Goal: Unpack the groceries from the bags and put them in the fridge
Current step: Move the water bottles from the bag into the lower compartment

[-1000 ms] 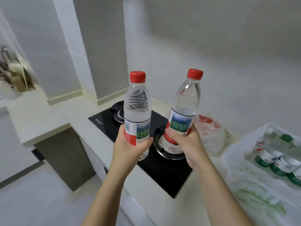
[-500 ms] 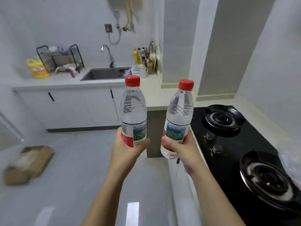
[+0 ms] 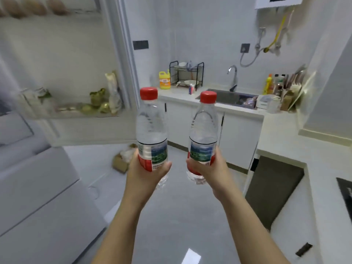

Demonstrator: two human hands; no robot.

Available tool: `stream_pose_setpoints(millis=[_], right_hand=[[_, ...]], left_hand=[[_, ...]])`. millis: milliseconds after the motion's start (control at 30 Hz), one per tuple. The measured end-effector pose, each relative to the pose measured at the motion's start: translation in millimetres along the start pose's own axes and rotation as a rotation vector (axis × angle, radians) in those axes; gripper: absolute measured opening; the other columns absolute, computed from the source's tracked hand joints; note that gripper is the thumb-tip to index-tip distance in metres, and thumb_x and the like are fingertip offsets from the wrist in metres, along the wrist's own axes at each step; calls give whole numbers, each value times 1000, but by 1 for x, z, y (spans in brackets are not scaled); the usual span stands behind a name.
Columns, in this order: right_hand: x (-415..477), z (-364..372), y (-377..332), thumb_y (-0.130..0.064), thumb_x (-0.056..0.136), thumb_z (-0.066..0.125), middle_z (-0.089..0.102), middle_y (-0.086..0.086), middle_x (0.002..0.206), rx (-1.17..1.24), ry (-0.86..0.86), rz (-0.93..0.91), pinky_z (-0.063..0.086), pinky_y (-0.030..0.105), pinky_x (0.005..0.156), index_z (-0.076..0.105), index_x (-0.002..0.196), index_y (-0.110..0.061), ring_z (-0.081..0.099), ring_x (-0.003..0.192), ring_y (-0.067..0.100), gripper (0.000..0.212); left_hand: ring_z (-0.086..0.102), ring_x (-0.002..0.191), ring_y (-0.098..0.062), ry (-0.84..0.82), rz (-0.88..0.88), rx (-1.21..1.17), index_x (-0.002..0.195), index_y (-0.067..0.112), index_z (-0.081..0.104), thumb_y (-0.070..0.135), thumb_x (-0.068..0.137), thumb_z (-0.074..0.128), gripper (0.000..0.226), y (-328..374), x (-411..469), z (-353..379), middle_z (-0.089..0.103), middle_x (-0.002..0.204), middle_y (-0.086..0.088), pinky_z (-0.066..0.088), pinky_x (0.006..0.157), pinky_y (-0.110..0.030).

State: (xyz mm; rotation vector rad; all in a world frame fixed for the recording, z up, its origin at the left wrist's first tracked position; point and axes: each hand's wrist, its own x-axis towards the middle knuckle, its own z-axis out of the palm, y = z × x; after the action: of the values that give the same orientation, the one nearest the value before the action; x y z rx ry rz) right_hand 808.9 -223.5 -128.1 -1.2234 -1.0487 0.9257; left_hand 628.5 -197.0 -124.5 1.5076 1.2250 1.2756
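The left hand (image 3: 146, 174) wraps its fingers round the left bottle (image 3: 151, 128), the right hand (image 3: 208, 168) round the right bottle (image 3: 203, 130). Both are red-capped, upright at centre and apart. The open fridge door (image 3: 72, 54) stands at ten o'clock, its shelf stocked.

In the middle of the frame 2 bottles stand upright side by side and apart, the left bottle (image 3: 151, 128) in the left hand (image 3: 146, 174) and the right bottle (image 3: 203, 130) in the right hand (image 3: 209, 172). The open fridge door (image 3: 80, 54) fills the upper left, its shelf (image 3: 72, 113) loaded. Behind the bottles, the worktop (image 3: 276, 130) carries a jug (image 3: 164, 80), then a dish rack (image 3: 186, 75) to its right, then the sink (image 3: 228, 98) under the tap (image 3: 233, 77). A box (image 3: 121, 162) lies on the floor (image 3: 181, 206), left of the left hand.
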Motion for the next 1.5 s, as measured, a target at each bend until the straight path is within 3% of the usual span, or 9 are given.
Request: stream_pose_setpoints(millis=[100, 333, 467, 600, 733, 833, 933, 1100, 1500], right_hand=[[20, 32, -4, -2, 77, 78, 70, -18, 84, 28, -159, -23, 49, 9, 58, 53, 104, -33, 67, 76, -4, 48], [40, 97, -11, -10, 69, 84, 71, -1, 107, 51, -577, -47, 57, 24, 75, 54, 121, -24, 69, 98, 17, 62], [27, 124, -18, 0, 74, 78, 73, -4, 92, 72, -769, -88, 54, 19, 64, 57, 111, -25, 69, 83, 7, 49], [8, 143, -28, 4, 77, 73, 69, 16, 98, 75, -925, -85, 58, 34, 72, 55, 111, -11, 65, 79, 17, 42], [-6, 162, -37, 3, 76, 74, 69, 15, 96, 94, -982, -88, 56, 25, 68, 56, 111, -10, 65, 76, 12, 42], [-12, 177, -52, -2, 75, 77, 71, 3, 92, 104, -1013, -110, 54, 19, 65, 56, 109, -20, 68, 76, 7, 44], [-13, 189, -68, -6, 75, 79, 70, -3, 92, 117, -1032, -118, 54, 19, 67, 55, 109, -25, 68, 80, 6, 46], [-12, 201, -87, -7, 74, 80, 70, -5, 91, 138, -1049, -141, 52, 18, 67, 55, 107, -26, 67, 81, 6, 46], [-1, 210, -85, -9, 75, 79, 66, -1, 102, 99, -1118, -143, 52, 25, 77, 52, 115, -27, 64, 95, 15, 51]], left_hand=[[68, 94, -9, 132, -48, 28, 116, 25, 56, 39, 59, 83, 64, -3, -4, -28, 71, 103, 7, 54, 82, -33], [69, 85, -4, 547, -113, 34, 105, 32, 57, 18, 70, 84, 47, 7, -43, -64, 73, 94, 11, 52, 74, -25], [69, 83, -6, 746, -111, 64, 106, 25, 58, 16, 70, 84, 46, 14, -71, -79, 73, 92, 8, 52, 73, -23], [69, 81, -4, 882, -90, 99, 105, 25, 58, 15, 67, 86, 48, 24, -96, -91, 73, 88, 11, 49, 66, -16], [69, 79, -1, 958, -74, 121, 110, 22, 59, 17, 66, 86, 51, 33, -109, -105, 73, 89, 9, 50, 67, -17], [70, 79, -5, 954, -71, 124, 110, 22, 59, 17, 66, 86, 52, 45, -114, -120, 73, 89, 8, 55, 74, -29], [65, 64, -16, 847, -67, 111, 107, 16, 59, 29, 64, 87, 54, 60, -119, -138, 68, 77, -4, 53, 63, -43], [71, 82, -11, 871, -43, 172, 105, 26, 60, 24, 65, 88, 48, 80, -120, -150, 74, 90, 5, 54, 75, -31], [71, 85, -13, 927, -55, 132, 108, 28, 61, 23, 65, 88, 50, 78, -107, -153, 74, 91, 6, 55, 75, -32]])
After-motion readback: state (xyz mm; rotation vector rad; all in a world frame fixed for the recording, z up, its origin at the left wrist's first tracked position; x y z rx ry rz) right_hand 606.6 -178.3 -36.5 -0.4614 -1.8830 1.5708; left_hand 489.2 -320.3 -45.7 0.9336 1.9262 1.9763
